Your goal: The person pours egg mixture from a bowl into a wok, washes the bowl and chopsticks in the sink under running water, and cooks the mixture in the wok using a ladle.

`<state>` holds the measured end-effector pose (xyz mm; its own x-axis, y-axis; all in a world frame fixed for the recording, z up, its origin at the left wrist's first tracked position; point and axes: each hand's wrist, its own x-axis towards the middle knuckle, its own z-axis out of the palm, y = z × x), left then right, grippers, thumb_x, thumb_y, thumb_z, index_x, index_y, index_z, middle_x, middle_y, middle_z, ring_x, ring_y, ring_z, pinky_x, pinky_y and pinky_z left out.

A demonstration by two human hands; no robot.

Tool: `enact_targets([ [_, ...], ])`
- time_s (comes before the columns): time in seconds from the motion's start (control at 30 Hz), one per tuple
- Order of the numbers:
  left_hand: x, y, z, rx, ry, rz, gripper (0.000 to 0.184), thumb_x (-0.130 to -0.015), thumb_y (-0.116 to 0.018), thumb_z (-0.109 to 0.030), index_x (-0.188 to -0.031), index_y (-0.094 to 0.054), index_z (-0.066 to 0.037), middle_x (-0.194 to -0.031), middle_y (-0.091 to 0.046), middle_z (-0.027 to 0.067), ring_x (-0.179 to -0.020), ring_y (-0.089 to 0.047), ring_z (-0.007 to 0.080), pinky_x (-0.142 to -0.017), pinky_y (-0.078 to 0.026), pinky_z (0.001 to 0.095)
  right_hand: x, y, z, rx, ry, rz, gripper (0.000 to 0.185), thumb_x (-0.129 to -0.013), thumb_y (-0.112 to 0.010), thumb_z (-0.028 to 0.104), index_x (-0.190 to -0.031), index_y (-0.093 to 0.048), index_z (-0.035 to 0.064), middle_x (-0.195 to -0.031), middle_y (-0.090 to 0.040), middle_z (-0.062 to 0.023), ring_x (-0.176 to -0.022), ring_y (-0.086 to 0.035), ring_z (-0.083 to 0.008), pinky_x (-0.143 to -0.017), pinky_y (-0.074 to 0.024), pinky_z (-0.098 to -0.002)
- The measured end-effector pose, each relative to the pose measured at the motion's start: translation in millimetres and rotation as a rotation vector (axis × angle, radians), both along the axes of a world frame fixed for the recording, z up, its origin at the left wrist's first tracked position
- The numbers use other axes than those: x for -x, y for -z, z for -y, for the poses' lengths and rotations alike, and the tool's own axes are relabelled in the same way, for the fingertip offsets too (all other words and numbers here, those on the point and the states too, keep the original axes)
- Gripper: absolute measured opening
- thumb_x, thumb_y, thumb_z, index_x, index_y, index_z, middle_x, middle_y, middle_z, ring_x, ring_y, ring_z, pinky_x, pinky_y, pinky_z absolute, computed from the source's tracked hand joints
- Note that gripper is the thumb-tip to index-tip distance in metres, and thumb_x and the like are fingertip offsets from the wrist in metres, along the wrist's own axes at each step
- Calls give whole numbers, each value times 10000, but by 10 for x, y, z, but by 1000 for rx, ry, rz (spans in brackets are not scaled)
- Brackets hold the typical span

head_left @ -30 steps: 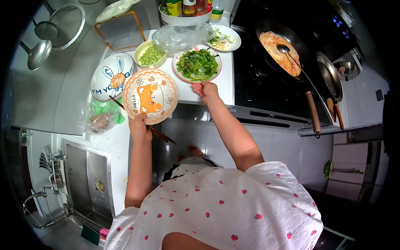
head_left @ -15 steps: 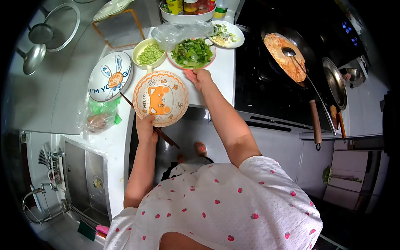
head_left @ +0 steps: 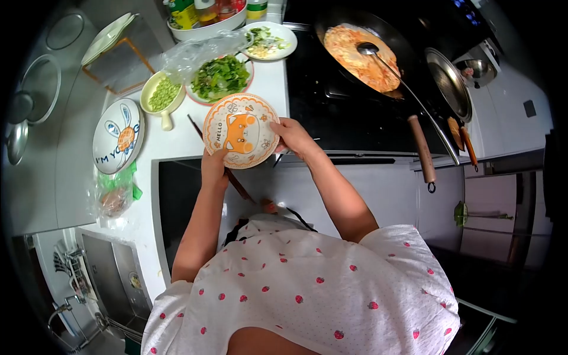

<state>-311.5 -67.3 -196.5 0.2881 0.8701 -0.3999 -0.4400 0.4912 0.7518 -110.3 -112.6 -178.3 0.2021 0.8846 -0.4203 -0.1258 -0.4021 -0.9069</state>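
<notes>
An orange-rimmed plate with a cartoon animal and "HELLO" on it is held up in front of me, over the counter's front edge. My left hand is closed on its lower left rim, thumb on top. Dark chopsticks pass beneath the plate and also sit in that hand. My right hand grips the right rim, its thumb on the upper face and its other fingers partly hidden. Just beyond the plate is a dish of chopped leafy greens, with a clear plastic bag against it.
A wok with orange-red food and a ladle stands on the black stove at right. On the counter are a bowl of green beans, a rabbit plate, a bagged item and a plate of chopped scallions.
My right hand has left the rim of the greens dish and now grips the orange-rimmed plate. That plate has moved slightly right, and the whole view has shifted.
</notes>
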Motion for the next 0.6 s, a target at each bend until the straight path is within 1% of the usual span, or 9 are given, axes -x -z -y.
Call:
enact_targets([
  [0.07, -120, 87, -35, -19, 72, -111, 325, -820, -499, -53, -1141, -459, -16, -953, -592, 96, -715, -597, 160, -539, -483, 260, -135, 39, 54, 12, 26, 95, 287, -871, -472, 172, -982, -579, -70, -764, -630, -123, -588, -619, -164, -465, -519, -261],
  [0.1, -151, 72, -63, -25, 117, -221, 297, -834, -514, -104, -1116, -471, -22, -942, -588, 91, -684, -583, 146, -495, -456, 250, -164, -11, 85, 3, 66, 72, 250, -841, -464, 95, -958, -576, -95, -779, -632, -142, -602, -629, -188, -467, -525, -265],
  [0.17, -213, 26, -120, -37, 202, -441, 273, -862, -543, -206, -1067, -495, -32, -919, -581, 82, -621, -555, 117, -407, -402, 230, -236, 61, 103, -8, 111, 55, 250, -846, -461, 98, -965, -577, -89, -777, -631, -142, -602, -629, -188, -471, -528, -267],
  [0.27, -298, -18, -142, -69, 134, -542, 277, -860, -545, -297, -987, -529, -51, -811, -556, 34, -548, -471, 73, -370, -281, 210, -310, 117, 90, -5, 156, 35, 249, -856, -452, 99, -974, -578, -81, -775, -630, -143, -602, -629, -189, -476, -532, -270],
  [0.4, -226, 22, -181, -92, -30, -507, 280, -880, -498, -309, -990, -541, -56, -765, -538, 14, -565, -478, 73, -388, -294, 208, -322, 231, 14, 6, 218, -13, 248, -886, -466, 139, -983, -566, -67, -790, -631, -146, -593, -632, -189, -470, -534, -259],
  [0.43, -202, -23, -201, -87, -71, -502, 273, -889, -482, -298, -987, -543, -51, -764, -531, 16, -562, -476, 77, -394, -308, 212, -305, 165, 22, 42, 227, -16, 247, -866, -502, 145, -1008, -556, -50, -821, -637, -180, -675, -645, -257, -568, -544, -316],
  [0.53, -121, -266, -208, -61, -162, -390, 228, -918, -424, -234, -1021, -518, -53, -767, -549, 35, -577, -489, 83, -425, -334, 212, -250, 122, 73, -107, 205, 935, 248, -829, -541, 141, -1014, -562, -23, -846, -624, -189, -793, -616, -330, -695, -508, -377],
  [0.57, -131, -339, -202, -56, -195, -329, 223, -922, -413, -225, -1028, -510, -55, -768, -555, 39, -580, -494, 85, -432, -337, 212, -172, 43, 124, -121, 336, 1156, 247, -790, -584, 169, -968, -586, -2, -865, -598, -188, -876, -565, -365, -765, -456, -407],
  [0.6, -142, -370, -207, -53, -228, -267, 218, -926, -402, -217, -1036, -502, -57, -768, -562, 43, -584, -500, 87, -438, -341, 212, -98, -48, 174, -204, 320, 1176, 241, -798, -579, 181, -957, -593, 1, -885, -600, -182, -841, -579, -351, -742, -461, -393],
])
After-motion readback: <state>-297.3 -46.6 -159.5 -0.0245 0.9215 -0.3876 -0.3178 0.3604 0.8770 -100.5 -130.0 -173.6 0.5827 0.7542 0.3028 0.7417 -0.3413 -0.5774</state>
